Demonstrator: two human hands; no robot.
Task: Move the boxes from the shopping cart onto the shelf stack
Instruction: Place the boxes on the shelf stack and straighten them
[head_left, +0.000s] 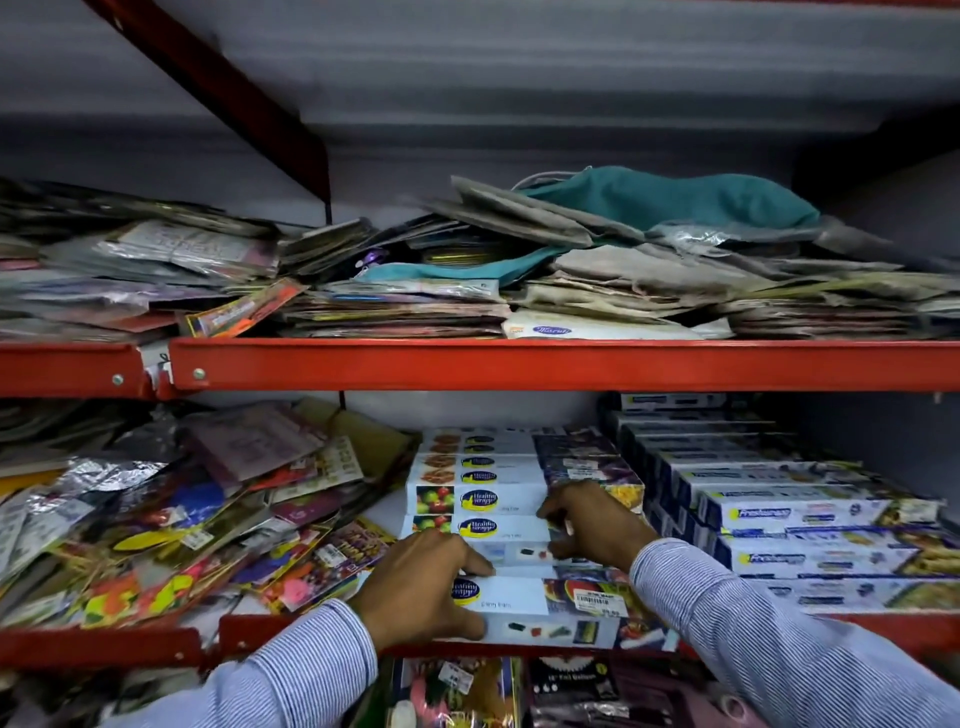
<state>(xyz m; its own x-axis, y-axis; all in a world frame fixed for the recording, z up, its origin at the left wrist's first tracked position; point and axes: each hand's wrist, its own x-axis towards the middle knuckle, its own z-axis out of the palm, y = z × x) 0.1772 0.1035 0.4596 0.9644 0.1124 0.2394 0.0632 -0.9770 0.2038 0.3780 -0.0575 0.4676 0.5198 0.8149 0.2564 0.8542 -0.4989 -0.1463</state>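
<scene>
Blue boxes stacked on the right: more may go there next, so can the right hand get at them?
Probably yes: the right hand is beside the blue boxes, with nothing between.

One head-worn wide-angle camera supplies the single view; it faces forward, square to a red-framed shelf unit (519, 364), at close range; the lower shelf edge (130, 644) lies near the frame bottom, the upper shelf crosses mid-frame, and the underside of a higher level fills the top; both sleeved forearms enter from the bottom corners; straight rails bow outward toward the margins, showing lens distortion.
</scene>
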